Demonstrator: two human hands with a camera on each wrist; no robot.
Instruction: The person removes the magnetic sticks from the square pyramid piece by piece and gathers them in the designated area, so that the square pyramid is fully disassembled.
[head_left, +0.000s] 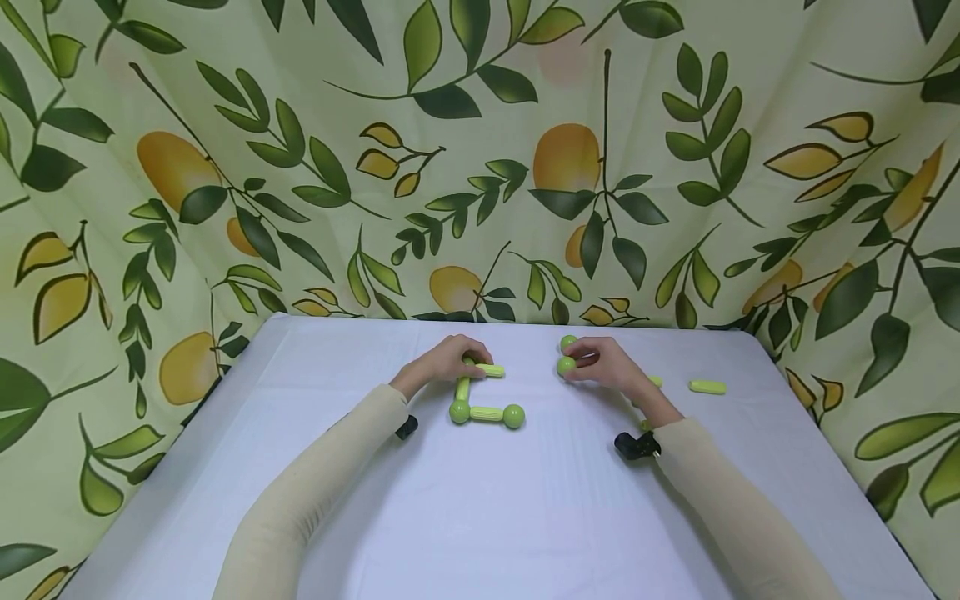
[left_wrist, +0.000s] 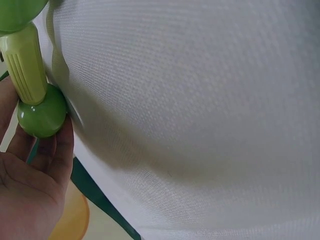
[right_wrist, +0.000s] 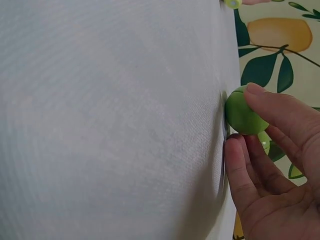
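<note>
Head view, green balls [head_left: 513, 416], white table [head_left: 540, 500], probable leaf-print curtain [head_left: 487, 200]

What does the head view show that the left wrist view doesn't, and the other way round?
Head only: the right hand holding a green ball, and a loose stick at far right.
Left wrist only: the palm side of the left hand.
Both: that hand gripping the corner ball, the ridged stick joined to it, and the white tablecloth.

Smooth, glossy balls [head_left: 513, 416] and ridged sticks [head_left: 487, 413], all plastic-looking, contrast with a matt tablecloth [head_left: 525, 508] of textured weave, a smooth cloth curtain [head_left: 480, 125] and sleeves [head_left: 738, 504] of matt fabric.
</note>
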